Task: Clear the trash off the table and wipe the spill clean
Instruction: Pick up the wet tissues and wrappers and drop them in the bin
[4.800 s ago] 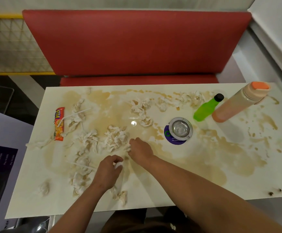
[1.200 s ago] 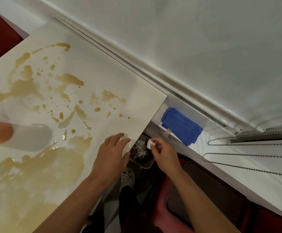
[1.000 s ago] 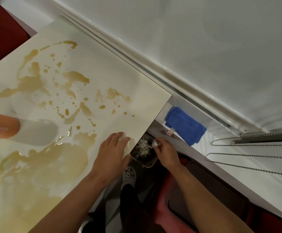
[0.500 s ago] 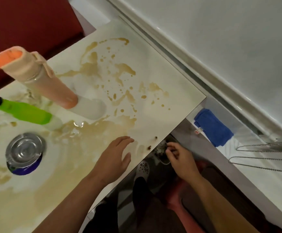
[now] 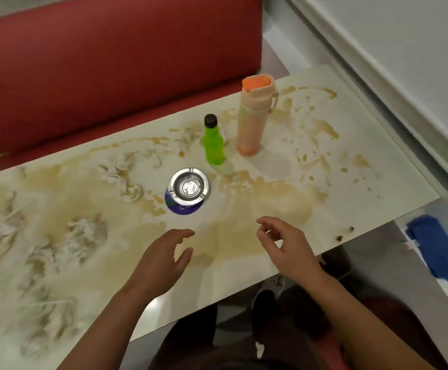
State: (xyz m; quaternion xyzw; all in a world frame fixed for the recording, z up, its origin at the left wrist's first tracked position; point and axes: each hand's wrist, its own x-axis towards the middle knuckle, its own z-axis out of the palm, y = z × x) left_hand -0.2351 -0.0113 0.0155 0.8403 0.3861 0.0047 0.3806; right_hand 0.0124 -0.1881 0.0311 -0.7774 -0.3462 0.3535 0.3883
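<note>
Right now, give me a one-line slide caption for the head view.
Both empty hands, left and right, hover over the brown spill; crumpled tissues litter the table.

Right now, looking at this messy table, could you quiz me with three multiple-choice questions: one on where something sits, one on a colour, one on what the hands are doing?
1. Where does the metal ashtray sit?
A. on a purple coaster
B. on the red bench
C. on the blue cloth

2. What colour is the small bottle's cap?
A. orange
B. black
C. white

3. What are the two hands holding?
A. tissues
B. the tall bottle
C. nothing

Answers:
1 A, the purple coaster peeks out under the ashtray's near edge.
2 B, a black cap tops the green body.
3 C, the left hand and right hand hover over the table with loose, empty fingers.
</note>
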